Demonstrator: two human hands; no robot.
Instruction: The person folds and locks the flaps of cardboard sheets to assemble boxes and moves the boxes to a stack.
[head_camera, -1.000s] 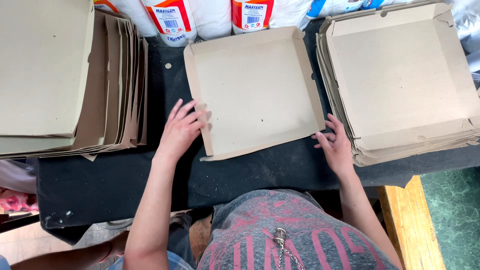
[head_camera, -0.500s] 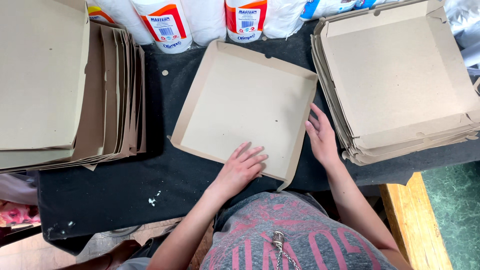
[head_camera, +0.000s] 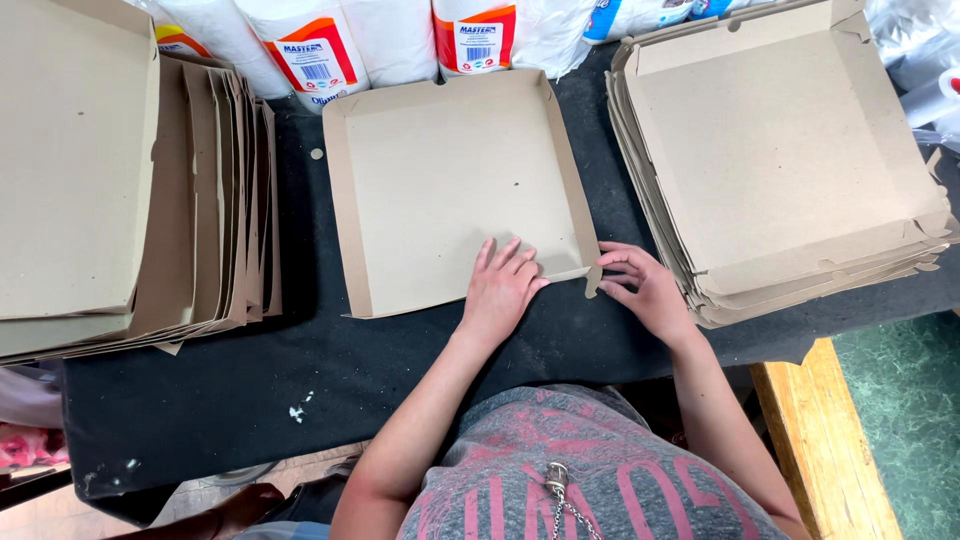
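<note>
Both hands (head_camera: 575, 285) press cardboard tray's (head_camera: 450, 180) near edge.

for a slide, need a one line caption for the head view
Left hand presses a shallow cardboard tray flat while right hand pinches its corner tab.

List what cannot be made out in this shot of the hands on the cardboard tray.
- Head view: the tray's near right edge lies under the left hand.
- The right hand's fingertips curl around the corner tab, hiding the grip.
- The flat cardboard stack is cut off by the left edge.
- The folded tray stack hides its own count.
</note>
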